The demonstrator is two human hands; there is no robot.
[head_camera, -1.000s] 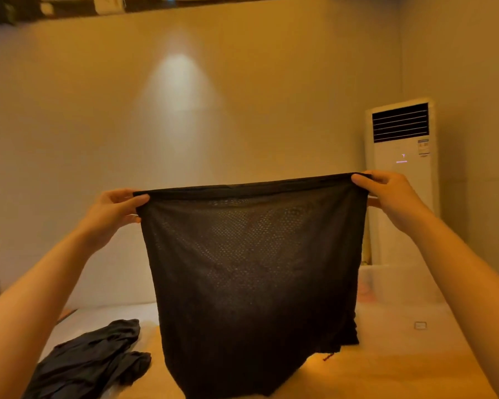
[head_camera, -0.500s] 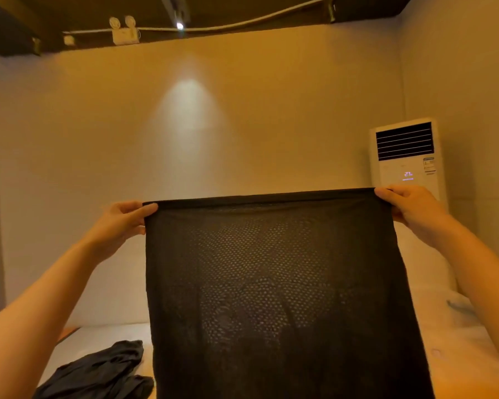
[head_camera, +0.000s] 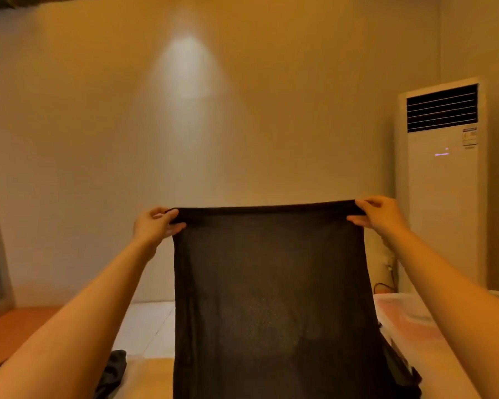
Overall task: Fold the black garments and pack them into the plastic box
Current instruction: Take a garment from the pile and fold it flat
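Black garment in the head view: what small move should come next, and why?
Probably lower the black garment forward onto the table so that it lies flat. The left hand and right hand pinch its top corners, and it hangs spread and unfolded in the air, its lower edge out of view. A neat fold likely needs a surface.

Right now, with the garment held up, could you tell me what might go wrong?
The left hand and right hand pinch only the top corners of the black mesh garment; one slip could drop it crooked. It hides the table, so laying it down could catch the crumpled black garment.
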